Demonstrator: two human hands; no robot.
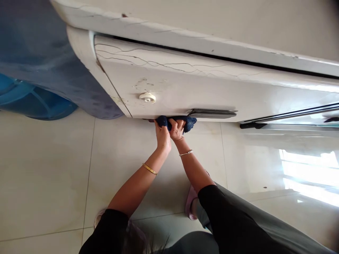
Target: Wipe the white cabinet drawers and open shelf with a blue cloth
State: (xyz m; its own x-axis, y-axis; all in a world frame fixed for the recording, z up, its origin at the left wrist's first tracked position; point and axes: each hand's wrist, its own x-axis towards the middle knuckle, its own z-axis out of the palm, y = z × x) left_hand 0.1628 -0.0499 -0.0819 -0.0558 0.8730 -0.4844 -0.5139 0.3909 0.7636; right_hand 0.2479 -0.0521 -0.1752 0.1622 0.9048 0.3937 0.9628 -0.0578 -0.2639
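Note:
A dark blue cloth (190, 124) is bunched against the lower front of a white cabinet (174, 84). My left hand (162, 137) grips the cloth's left part, thumb pointing up. Beside it, almost touching, my right hand (177, 129) has its fingers curled over the cloth. Just above and right of the hands is a flat grey handle-like piece (213, 113) on the cabinet front. A round cream knob (147, 98) sticks out up and to the left. What lies behind the cloth is hidden.
Pale tiles (47, 169) cover the floor. On the left, a blue plastic item (39, 100) stands beside a dark grey-blue surface (71, 70). A dark bar (253, 125) runs along the right. Pink footwear (190, 204) shows below my right arm.

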